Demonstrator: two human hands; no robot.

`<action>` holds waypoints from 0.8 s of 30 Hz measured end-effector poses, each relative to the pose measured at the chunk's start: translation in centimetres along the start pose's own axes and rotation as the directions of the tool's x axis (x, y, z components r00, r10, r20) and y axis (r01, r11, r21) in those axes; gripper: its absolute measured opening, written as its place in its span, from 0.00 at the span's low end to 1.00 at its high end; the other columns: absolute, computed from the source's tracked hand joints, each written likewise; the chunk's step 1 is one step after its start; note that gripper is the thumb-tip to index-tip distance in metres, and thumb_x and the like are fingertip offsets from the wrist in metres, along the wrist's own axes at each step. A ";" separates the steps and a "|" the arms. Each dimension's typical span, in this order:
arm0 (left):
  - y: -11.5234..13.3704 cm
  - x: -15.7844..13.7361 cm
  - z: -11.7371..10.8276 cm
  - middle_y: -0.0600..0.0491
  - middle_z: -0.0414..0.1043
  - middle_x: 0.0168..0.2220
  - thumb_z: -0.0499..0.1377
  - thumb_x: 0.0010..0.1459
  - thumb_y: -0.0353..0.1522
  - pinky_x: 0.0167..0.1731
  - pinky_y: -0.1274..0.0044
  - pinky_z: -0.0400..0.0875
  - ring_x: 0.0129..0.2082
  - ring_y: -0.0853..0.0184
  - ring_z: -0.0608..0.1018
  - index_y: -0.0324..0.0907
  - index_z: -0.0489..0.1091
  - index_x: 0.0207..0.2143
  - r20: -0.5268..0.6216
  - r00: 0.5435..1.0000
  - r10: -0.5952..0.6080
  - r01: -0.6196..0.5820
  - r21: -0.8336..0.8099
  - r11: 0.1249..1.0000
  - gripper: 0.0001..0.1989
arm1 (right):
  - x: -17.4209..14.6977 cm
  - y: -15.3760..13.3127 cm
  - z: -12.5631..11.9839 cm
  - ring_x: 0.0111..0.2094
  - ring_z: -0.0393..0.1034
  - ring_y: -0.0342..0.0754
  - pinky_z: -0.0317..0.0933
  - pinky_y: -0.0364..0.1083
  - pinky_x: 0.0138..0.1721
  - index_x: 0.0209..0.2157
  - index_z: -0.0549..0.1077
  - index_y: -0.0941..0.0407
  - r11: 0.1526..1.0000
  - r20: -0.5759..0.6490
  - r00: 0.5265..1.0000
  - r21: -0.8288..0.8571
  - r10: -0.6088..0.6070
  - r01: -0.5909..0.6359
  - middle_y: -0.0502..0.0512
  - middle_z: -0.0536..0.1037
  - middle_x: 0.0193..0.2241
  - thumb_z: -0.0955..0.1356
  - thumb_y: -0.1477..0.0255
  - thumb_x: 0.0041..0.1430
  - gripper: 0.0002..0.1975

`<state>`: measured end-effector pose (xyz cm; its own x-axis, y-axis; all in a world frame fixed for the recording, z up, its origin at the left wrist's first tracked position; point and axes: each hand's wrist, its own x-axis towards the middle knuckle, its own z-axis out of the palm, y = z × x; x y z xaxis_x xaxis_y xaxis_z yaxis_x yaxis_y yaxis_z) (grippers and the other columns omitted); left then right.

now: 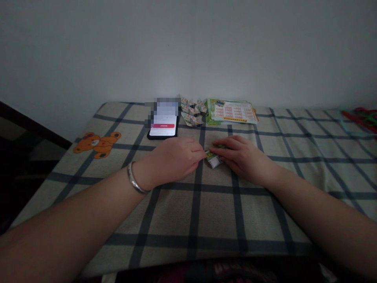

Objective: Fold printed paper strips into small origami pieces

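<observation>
A small folded piece of printed green and white paper [215,160] lies on the checked tablecloth between my hands. My left hand [179,159], with a silver bracelet [135,179] at its wrist, pinches the paper's left edge with fingers pressed together. From the right, my right hand [240,157] grips the same paper, its fingers bent over the top and hiding part of it. Just behind lie several folded paper pieces [193,112] with similar print. Beside them is a stack of printed sheets [232,112], the top one showing red calendar-like blocks.
A lit phone [163,124] lies behind my left hand, its upper screen blurred out. An orange bear picture [97,144] marks the tablecloth [218,220] at left. Red and green items [365,118] sit at the far right edge. A white wall [188,47] borders the table's back.
</observation>
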<state>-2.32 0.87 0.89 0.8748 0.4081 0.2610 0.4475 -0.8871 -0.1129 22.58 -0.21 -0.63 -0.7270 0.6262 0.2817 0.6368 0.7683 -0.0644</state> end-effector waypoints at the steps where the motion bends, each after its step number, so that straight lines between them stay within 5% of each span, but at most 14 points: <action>1: 0.0 0.0 0.0 0.47 0.76 0.42 0.55 0.61 0.28 0.43 0.69 0.74 0.43 0.60 0.77 0.38 0.74 0.44 0.002 1.000 0.006 -0.006 0.002 1.000 0.12 | 0.0 0.0 0.0 0.49 0.67 0.56 0.63 0.57 0.50 0.56 0.72 0.54 1.000 -0.004 1.000 0.008 0.004 -0.004 0.61 0.74 0.53 0.62 0.72 0.66 0.19; 10: 1.1 0.1 -0.5 0.47 0.75 0.43 0.55 0.61 0.28 0.39 0.68 0.74 0.42 0.59 0.76 0.38 0.73 0.47 0.057 0.998 -0.041 0.037 0.069 0.997 0.12 | -0.3 0.2 -0.2 0.47 0.71 0.52 0.67 0.52 0.49 0.46 0.76 0.57 0.976 -0.103 0.984 0.176 0.149 -0.129 0.61 0.76 0.47 0.67 0.68 0.63 0.13; 24: 2.2 0.3 -0.5 0.47 0.75 0.43 0.53 0.62 0.28 0.39 0.67 0.75 0.43 0.59 0.76 0.37 0.73 0.47 0.077 0.993 -0.089 0.085 0.055 0.995 0.13 | -0.8 -0.2 -1.0 0.39 0.70 0.52 0.65 0.51 0.40 0.45 0.80 0.53 0.979 -0.047 0.978 -0.020 0.203 -0.204 0.58 0.76 0.40 0.64 0.63 0.65 0.15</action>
<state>-1.21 -1.05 1.21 0.8434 0.5006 0.1952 0.5294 -0.8362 -0.1430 23.29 -1.02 0.07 -0.5696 0.7623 0.3072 0.7770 0.6214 -0.1011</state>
